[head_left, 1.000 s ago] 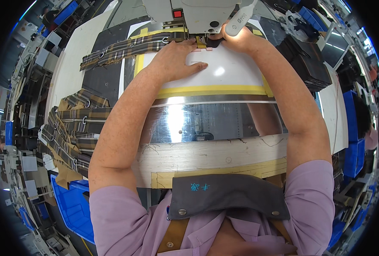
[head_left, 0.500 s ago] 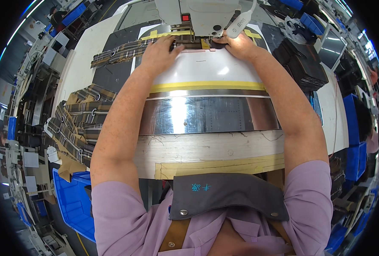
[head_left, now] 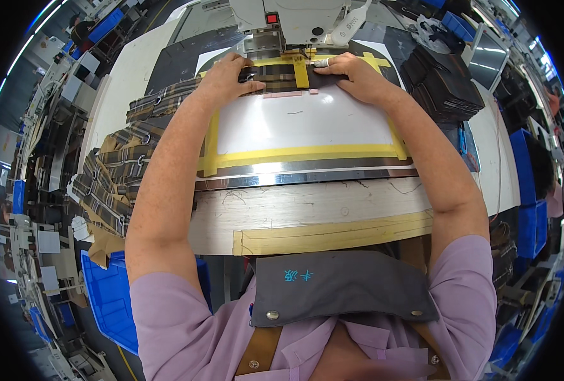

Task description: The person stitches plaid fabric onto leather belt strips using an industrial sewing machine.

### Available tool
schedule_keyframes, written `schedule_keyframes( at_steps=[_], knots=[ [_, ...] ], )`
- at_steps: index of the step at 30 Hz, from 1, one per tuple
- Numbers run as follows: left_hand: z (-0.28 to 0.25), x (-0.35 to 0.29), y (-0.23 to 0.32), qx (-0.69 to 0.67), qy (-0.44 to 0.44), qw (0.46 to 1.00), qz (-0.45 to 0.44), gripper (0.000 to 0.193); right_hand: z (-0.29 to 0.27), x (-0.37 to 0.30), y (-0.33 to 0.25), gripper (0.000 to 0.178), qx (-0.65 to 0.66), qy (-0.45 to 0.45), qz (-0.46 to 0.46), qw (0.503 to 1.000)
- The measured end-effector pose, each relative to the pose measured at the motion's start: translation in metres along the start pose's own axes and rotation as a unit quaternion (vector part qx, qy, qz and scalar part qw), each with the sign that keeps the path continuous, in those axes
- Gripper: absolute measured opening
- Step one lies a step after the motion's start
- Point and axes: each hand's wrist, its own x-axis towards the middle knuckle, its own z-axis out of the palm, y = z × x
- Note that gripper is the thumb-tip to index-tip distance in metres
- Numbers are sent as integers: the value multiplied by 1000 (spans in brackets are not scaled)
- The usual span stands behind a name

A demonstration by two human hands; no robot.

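Note:
A brown-and-black plaid strap point(head_left: 275, 78) lies across the far part of a white sheet point(head_left: 282, 127) edged with yellow tape. My left hand point(head_left: 226, 79) grips the strap toward its left part, fingers over the far edge and thumb on the near edge. At the strap's right end is a dark piece point(head_left: 325, 79); my right hand point(head_left: 358, 77) holds it, fingers pointing left and a silvery band showing near one fingertip. Between my hands a yellow strip point(head_left: 302, 73) crosses the strap. Just beyond rises the white sewing machine head point(head_left: 298, 22).
More plaid straps with metal rings point(head_left: 120, 165) are heaped at the left above a blue bin point(head_left: 107, 305). A stack of dark folded pieces point(head_left: 444, 82) stands at the right. A metal plate edge point(head_left: 307, 178) runs along the front of the white sheet.
The white sheet, with the strap and yellow strip, has slid toward me from under the machine head, covering most of the metal plate. Both hands have moved along with it.

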Motion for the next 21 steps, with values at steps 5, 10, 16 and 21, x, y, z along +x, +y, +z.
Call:
schedule_keyframes(
  at_steps=[5, 10, 16, 21],
  knots=[
    [-18, 22, 17, 23, -161, 985, -58, 71, 4, -10, 8, 50, -87, 58, -9, 995],
    [-92, 7, 41, -102, -330, 937, -47, 43, -17, -32, -20, 51, -85, -18, -6, 996],
    [-200, -62, 39, -390, -3, 921, 14, 44, -14, -52, -63, 59, -35, 0, -68, 997],
    [-251, -56, -8, -524, 399, 745, -104, 34, -17, -40, -136, 80, 180, -63, -64, 980]
  ],
)
